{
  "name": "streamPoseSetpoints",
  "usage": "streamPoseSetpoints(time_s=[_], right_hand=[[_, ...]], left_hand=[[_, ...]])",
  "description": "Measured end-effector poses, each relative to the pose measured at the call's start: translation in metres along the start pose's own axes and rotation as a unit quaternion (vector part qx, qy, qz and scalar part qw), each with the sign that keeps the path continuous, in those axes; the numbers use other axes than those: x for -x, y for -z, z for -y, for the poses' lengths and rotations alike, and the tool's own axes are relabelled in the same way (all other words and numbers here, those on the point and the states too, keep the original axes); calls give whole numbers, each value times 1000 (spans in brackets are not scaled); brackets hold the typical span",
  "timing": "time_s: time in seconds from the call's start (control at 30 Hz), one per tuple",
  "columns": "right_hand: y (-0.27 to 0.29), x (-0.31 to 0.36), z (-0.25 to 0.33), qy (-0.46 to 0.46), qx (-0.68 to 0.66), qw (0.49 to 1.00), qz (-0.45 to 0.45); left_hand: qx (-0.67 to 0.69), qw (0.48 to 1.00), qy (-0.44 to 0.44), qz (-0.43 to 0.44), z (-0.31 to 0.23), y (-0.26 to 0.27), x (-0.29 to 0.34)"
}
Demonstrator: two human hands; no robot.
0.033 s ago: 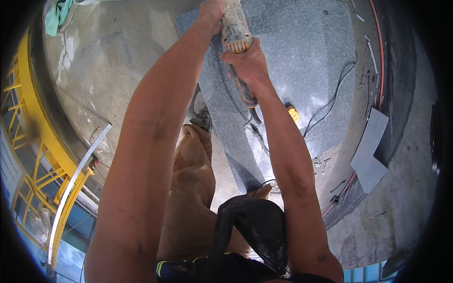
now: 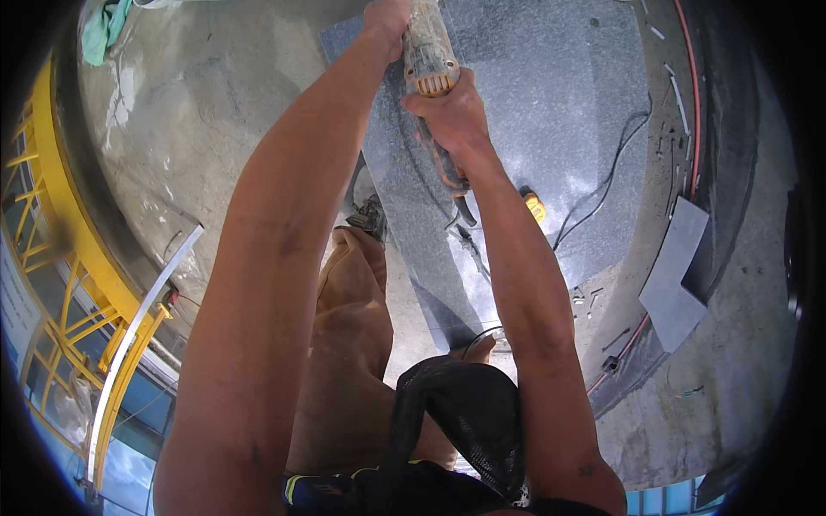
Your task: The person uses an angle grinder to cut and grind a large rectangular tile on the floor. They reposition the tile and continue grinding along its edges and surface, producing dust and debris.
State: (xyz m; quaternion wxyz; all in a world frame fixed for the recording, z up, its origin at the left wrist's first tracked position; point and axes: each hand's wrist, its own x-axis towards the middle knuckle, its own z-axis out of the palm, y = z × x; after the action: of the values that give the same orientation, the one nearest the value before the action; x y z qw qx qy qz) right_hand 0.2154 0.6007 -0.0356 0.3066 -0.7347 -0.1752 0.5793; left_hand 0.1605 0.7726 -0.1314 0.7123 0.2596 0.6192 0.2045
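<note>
1 corded power tool, far, is clasped by the right hand; left hand beside it, grip unclear; yellow tape measure nearer, right.

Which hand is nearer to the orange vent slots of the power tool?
The right hand, gripping the handle just behind the vent slots; the left hand is farther forward, left of the dusty power tool.

In right-hand fingers: dusty grey power tool, orange slotted vent. Beneath fingers: flat blue-grey sheet, finely speckled. Below-right of fingers: small rounded yellow-orange-and-black object. Far right of fingers: thin red hose.
</note>
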Motion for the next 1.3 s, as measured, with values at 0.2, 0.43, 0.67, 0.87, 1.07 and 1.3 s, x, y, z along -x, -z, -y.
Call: streamPoseSetpoints(time_s=[0.2,0.43,0.67,0.87,1.07,1.3], right_hand=[[-2,-3,-3,3,-6,1000,-4],[-5,-15,-3,11,-1,1000,-14],[-3,-13,2,-9,-20,1000,-14],[-4,-18,-1,25,-20,999,-15],[-3,-18,0,18,-18,1000,-14],[-4,-19,4,18,-32,999,-14]], left_hand=[[-11,1000,-3,-14,0,0,-4],[3,1000,-11,6,-3,-4,-14],[15,1000,2,18,-3,-4,-16],[12,999,-26,21,-2,-4,-21],[-5,1000,-12,0,-5,-6,-20],[-22,999,-35,6,-6,-5,-28]])
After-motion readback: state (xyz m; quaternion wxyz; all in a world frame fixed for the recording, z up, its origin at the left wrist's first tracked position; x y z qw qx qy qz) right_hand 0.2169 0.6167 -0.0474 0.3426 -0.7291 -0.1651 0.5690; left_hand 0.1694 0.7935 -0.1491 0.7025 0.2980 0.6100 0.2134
